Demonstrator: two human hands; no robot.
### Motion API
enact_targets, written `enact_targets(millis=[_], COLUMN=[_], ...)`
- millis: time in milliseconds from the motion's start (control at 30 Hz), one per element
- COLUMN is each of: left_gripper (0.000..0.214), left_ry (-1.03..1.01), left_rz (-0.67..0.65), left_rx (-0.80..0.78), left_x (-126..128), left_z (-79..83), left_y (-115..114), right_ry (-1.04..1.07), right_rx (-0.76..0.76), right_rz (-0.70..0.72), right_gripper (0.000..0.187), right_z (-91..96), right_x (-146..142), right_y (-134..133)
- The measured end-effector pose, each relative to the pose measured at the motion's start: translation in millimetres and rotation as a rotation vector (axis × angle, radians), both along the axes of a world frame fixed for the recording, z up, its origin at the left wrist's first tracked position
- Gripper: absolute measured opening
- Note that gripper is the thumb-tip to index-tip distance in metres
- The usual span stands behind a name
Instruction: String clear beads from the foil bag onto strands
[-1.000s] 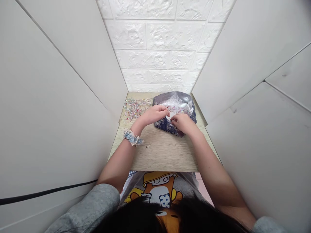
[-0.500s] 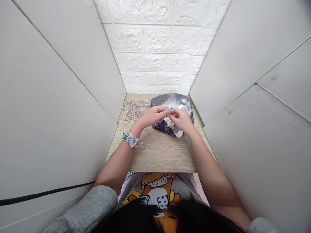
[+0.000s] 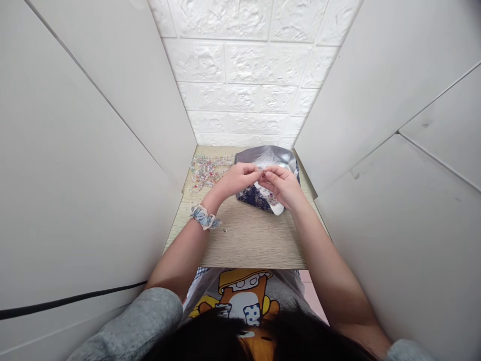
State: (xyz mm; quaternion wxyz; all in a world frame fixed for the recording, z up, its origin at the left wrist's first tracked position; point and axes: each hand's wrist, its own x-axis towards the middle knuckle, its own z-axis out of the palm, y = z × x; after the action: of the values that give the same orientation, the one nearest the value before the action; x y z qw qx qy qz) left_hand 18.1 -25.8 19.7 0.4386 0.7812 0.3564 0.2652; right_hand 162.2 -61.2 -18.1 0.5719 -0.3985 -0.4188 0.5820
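Observation:
My left hand (image 3: 239, 178) is closed in a pinch, thumb against forefinger, above a dark blue patterned bag (image 3: 250, 199) with a silver lining. My right hand (image 3: 284, 185) pinches too, its fingertips meeting those of my left hand. A tiny dark reddish bead shows between the fingertips of my right hand. Whatever my left fingers grip is too small to make out. Under the hands, loose beads (image 3: 269, 197) lie in the bag's open, folded-down front. Left of the bag, strands of multicoloured beads (image 3: 208, 173) are spread in a loose heap.
The wooden tabletop (image 3: 255, 245) is narrow, with white panels (image 3: 150, 100) (image 3: 338, 110) close on both sides and a white brick-patterned wall (image 3: 240, 95) behind. A few tiny pieces (image 3: 226, 230) lie near my left wrist, which wears a blue scrunchie (image 3: 205, 217).
My right hand has turned slightly, its lower fingers now more visible, and shifted a little right. My left hand stays almost in place. The fingertips remain together over the bag.

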Motion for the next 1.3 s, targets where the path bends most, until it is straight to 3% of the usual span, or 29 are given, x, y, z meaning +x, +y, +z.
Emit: enact_targets(millis=[700,1033,1300], left_gripper=[0.031,0.032,0.037], left_ry=[0.067,0.138,0.128], left_rz=[0.000,-0.070,-0.041], left_rx=[0.041,-0.071,-0.103], left_x=[-0.5,-3.2,-3.1], left_z=[-1.1,0.3,-2.9], left_y=[1.4,3.4,5.0], right_ry=[-0.022,-0.317,-0.456], right_rx=[0.015,0.221,0.193], right_rz=[0.020,-0.073,-0.101], right_gripper=[0.014,0.013,0.011], right_z=[-4.9,-10.4,-6.9], right_x=[-0.2,4.9,2.2], right_y=[2.2,3.8,3.6])
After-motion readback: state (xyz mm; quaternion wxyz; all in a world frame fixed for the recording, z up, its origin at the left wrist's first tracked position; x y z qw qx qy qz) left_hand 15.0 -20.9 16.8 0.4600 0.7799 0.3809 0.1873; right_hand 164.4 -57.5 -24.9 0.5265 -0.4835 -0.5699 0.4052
